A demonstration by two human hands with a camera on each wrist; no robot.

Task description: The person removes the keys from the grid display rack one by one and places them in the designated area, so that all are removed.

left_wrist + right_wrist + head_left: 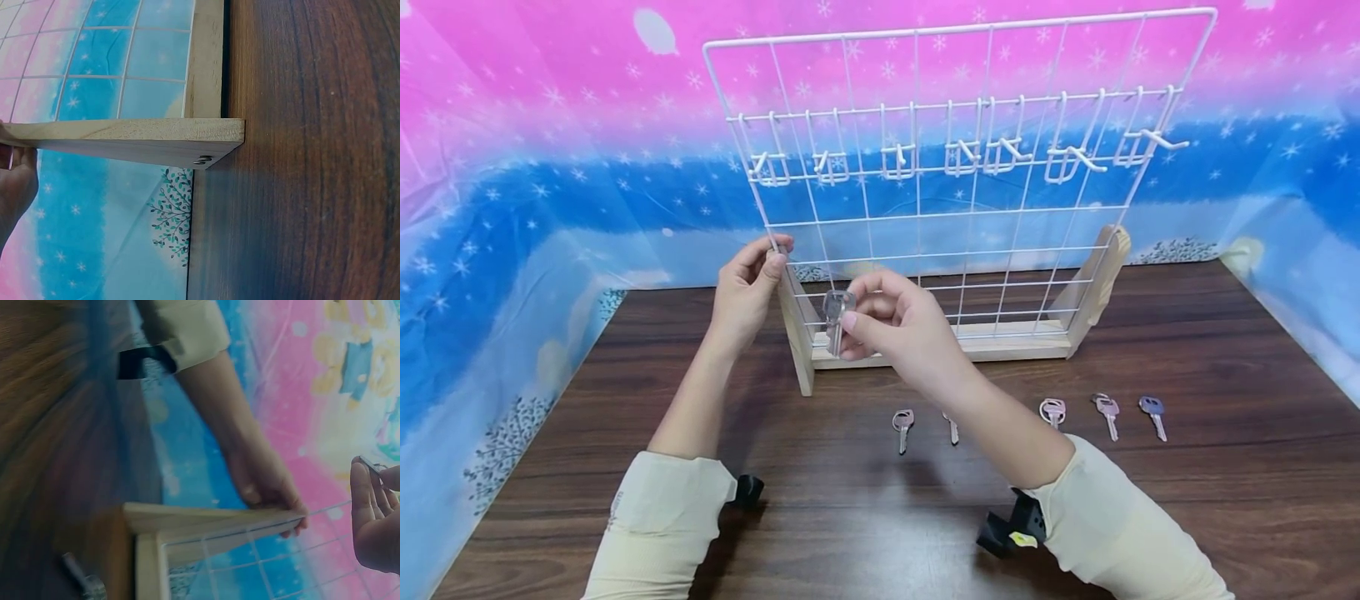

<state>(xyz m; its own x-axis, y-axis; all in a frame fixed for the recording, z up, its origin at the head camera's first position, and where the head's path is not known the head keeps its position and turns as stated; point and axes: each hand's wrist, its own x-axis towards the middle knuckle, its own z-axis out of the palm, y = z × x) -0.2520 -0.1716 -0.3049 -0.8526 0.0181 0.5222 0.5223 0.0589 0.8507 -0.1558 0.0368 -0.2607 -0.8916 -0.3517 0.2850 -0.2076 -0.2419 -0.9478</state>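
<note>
Between its thumb and fingers, my right hand (902,321) pinches a silver key (836,321) in front of the rack's lower left part. My left hand (747,287) grips the top of the left wooden side piece (797,333) of the rack; the left wrist view shows those fingers only at its edge. The white wire grid (917,221) stands upright in the wooden base and carries several white hooks (898,158) in a row, with no key hanging on them. In the right wrist view the pinched key (370,464) appears edge-on.
Several keys lie on the dark wooden table (850,500) before the rack: a silver key (903,429), another partly behind the right forearm (952,428), two pinkish keys (1107,414) and a blue-headed key (1152,416). A patterned cloth (550,200) hangs behind.
</note>
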